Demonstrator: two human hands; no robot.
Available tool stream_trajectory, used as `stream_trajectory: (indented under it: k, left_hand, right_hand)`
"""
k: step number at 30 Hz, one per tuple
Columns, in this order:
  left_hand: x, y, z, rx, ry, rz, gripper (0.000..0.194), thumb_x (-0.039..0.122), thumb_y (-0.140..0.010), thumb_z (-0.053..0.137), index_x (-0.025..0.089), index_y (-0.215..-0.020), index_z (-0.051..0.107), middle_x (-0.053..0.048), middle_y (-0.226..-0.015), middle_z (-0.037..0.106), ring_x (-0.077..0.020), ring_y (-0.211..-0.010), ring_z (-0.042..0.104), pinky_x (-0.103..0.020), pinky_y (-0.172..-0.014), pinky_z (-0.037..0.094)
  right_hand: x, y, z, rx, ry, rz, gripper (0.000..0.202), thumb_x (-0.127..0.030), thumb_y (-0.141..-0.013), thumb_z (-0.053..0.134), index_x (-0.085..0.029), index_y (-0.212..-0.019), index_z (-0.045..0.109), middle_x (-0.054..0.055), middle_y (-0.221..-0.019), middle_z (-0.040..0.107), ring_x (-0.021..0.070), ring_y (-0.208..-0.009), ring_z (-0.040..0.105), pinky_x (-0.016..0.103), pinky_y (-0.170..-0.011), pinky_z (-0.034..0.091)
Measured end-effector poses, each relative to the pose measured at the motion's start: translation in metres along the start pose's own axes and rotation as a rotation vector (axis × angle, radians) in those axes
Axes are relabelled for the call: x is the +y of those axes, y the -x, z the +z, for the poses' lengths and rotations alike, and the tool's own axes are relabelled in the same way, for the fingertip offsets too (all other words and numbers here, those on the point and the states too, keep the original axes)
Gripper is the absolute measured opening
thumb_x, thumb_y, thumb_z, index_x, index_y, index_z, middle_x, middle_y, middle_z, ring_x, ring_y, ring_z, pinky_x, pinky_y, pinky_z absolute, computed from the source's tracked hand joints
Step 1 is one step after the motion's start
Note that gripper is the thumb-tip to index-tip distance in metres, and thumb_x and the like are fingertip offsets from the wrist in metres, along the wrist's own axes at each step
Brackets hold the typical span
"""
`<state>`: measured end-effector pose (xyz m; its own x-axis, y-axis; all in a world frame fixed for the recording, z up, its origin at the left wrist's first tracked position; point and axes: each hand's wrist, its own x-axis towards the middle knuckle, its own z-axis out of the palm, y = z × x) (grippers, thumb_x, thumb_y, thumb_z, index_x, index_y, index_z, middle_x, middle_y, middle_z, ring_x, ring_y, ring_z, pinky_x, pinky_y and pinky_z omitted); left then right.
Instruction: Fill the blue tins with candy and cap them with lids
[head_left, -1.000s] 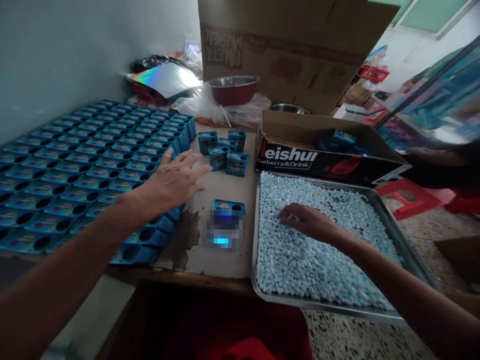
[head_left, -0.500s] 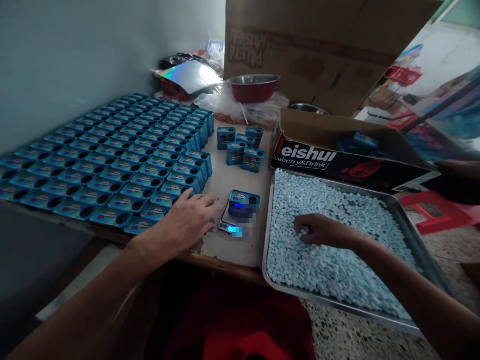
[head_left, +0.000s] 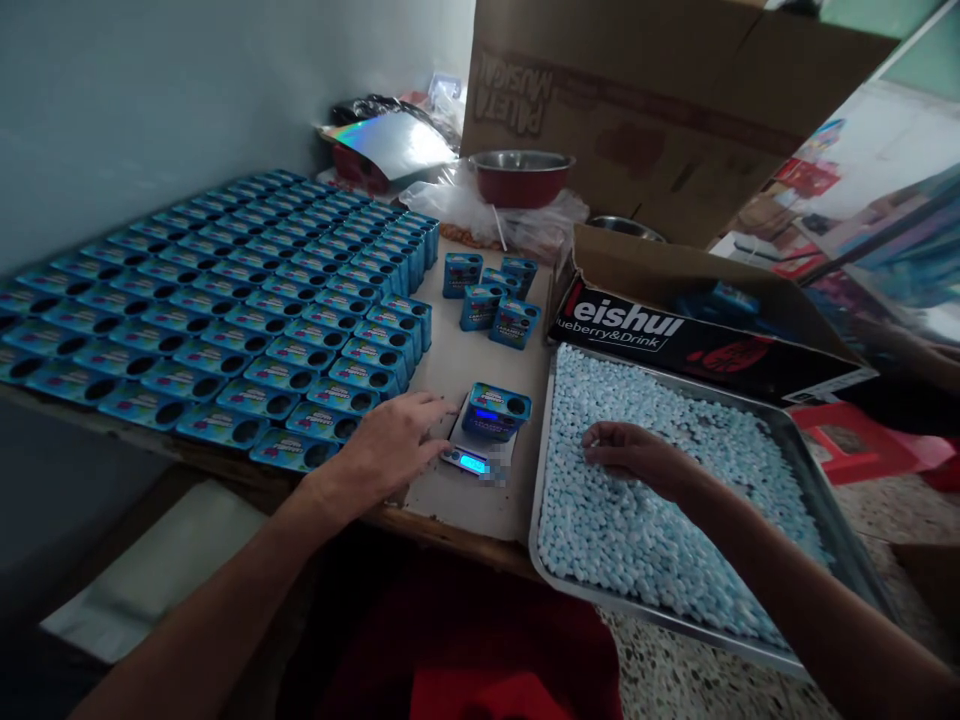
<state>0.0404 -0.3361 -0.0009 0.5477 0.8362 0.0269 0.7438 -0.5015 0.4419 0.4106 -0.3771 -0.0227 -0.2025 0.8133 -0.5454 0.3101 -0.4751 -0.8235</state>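
Five glossy blue containers (head_left: 514, 324) stand clustered toward the back of the tabletop (head_left: 442, 500), whose surface is pale and smooth, with a rough wooden front edge. Along its left side, tight rows of matching containers (head_left: 225, 310) show rounded rectangular tops, each with a dark round spot at one end. Near the front edge sits a small flat scale (head_left: 461, 436) with a lit blue display; a single blue container (head_left: 498, 420) stands on it, its printed top facing up. The left hand (head_left: 390, 445) is palm down beside the scale, fingers loosely spread and gripping nothing visible; whether its fingertips touch the scale is unclear. By the tabletop's right edge, a shiny metal tray (head_left: 829, 500) with rounded corners carries a grainy layer of small, rounded, pale blue and white pellets (head_left: 637, 540). Over the tray's left half, the right hand (head_left: 630, 455) has its fingers curled at the pellets; I cannot tell whether it grips any. Behind the tray's far edge stands a black-printed cardboard box (head_left: 652, 338).
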Motion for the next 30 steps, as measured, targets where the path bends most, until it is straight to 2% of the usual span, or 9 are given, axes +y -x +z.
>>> stream_trajectory:
  k: [3,7,10,11,14,18,22,26,30]
  left_hand:
    - [-0.002,-0.009,0.006,0.062,0.058,-0.043,0.043,0.022,-0.086,0.063,0.024,-0.129,0.067,-0.006,-0.129,0.070,-0.0243,-0.119,0.066,-0.036,-0.106,0.051]
    - [-0.003,-0.021,0.015,0.115,0.121,-0.079,0.043,0.028,-0.085,0.067,0.020,-0.127,0.068,-0.008,-0.128,0.070,-0.0267,-0.119,0.066,-0.038,-0.105,0.052]
    - [-0.007,-0.026,0.021,0.137,0.146,-0.063,0.043,0.028,-0.083,0.070,0.017,-0.124,0.069,-0.010,-0.125,0.071,-0.0271,-0.116,0.067,-0.039,-0.105,0.052]
    - [-0.009,-0.026,0.022,0.146,0.157,-0.053,0.042,0.027,-0.083,0.069,0.018,-0.124,0.069,-0.009,-0.125,0.071,-0.0266,-0.116,0.067,-0.038,-0.104,0.052]
    - [-0.014,-0.026,0.023,0.153,0.195,-0.032,0.039,0.026,-0.084,0.068,0.020,-0.122,0.070,-0.008,-0.123,0.072,-0.0249,-0.115,0.068,-0.036,-0.104,0.052]
    - [-0.017,-0.025,0.022,0.124,0.205,-0.023,0.040,0.023,-0.084,0.067,0.019,-0.124,0.068,-0.008,-0.126,0.071,-0.0246,-0.117,0.067,-0.037,-0.105,0.052]
    - [-0.017,-0.025,0.021,0.115,0.201,-0.024,0.043,0.021,-0.083,0.067,0.021,-0.125,0.068,-0.007,-0.126,0.070,-0.0251,-0.117,0.067,-0.037,-0.105,0.052]
    - [-0.018,-0.023,0.021,0.179,0.222,-0.031,0.040,0.026,-0.085,0.067,0.021,-0.125,0.068,-0.007,-0.124,0.071,-0.0255,-0.116,0.067,-0.037,-0.103,0.053]
    - [-0.019,-0.019,0.022,0.190,0.259,0.004,0.037,0.030,-0.090,0.064,0.022,-0.126,0.068,-0.006,-0.125,0.070,-0.0232,-0.116,0.066,-0.035,-0.103,0.052]
  right_hand:
    - [-0.026,-0.006,0.007,0.083,0.157,-0.068,0.037,-0.045,-0.076,0.082,-0.016,-0.093,0.067,-0.005,-0.062,0.054,0.0068,-0.049,0.037,0.022,-0.047,0.023]
    - [-0.081,-0.011,0.031,0.111,0.391,-0.362,0.024,-0.040,-0.080,0.078,-0.019,-0.088,0.070,-0.004,-0.066,0.059,0.0098,-0.057,0.046,0.024,-0.053,0.033]
    - [-0.114,-0.016,0.051,0.141,0.698,-0.526,0.008,-0.028,-0.084,0.073,-0.021,-0.088,0.073,-0.003,-0.072,0.064,0.0107,-0.063,0.052,0.024,-0.061,0.036]
    - [-0.121,-0.019,0.056,0.141,0.799,-0.551,0.005,-0.023,-0.084,0.072,-0.022,-0.088,0.074,-0.003,-0.072,0.065,0.0107,-0.063,0.053,0.024,-0.062,0.036]
    - [-0.129,-0.026,0.066,0.094,1.006,-0.590,0.016,-0.013,-0.082,0.069,-0.024,-0.091,0.075,-0.002,-0.075,0.068,0.0119,-0.066,0.056,0.025,-0.064,0.036]
    - [-0.128,-0.031,0.068,0.075,1.077,-0.622,0.029,-0.010,-0.081,0.070,-0.028,-0.103,0.077,0.001,-0.088,0.074,0.0156,-0.076,0.063,0.027,-0.070,0.042]
    - [-0.130,-0.028,0.073,0.082,0.946,-0.626,0.030,-0.010,-0.086,0.063,-0.027,-0.106,0.077,0.001,-0.093,0.076,0.0161,-0.081,0.066,0.028,-0.075,0.045]
    - [-0.124,-0.032,0.085,0.025,0.463,-0.513,0.017,-0.021,-0.091,0.060,-0.021,-0.095,0.077,0.001,-0.084,0.074,0.0132,-0.072,0.063,0.026,-0.068,0.048]
    - [-0.107,-0.039,0.091,0.041,0.003,-0.418,0.015,-0.032,-0.081,0.076,-0.017,-0.084,0.073,0.002,-0.081,0.072,0.0084,-0.057,0.051,0.023,-0.055,0.042]
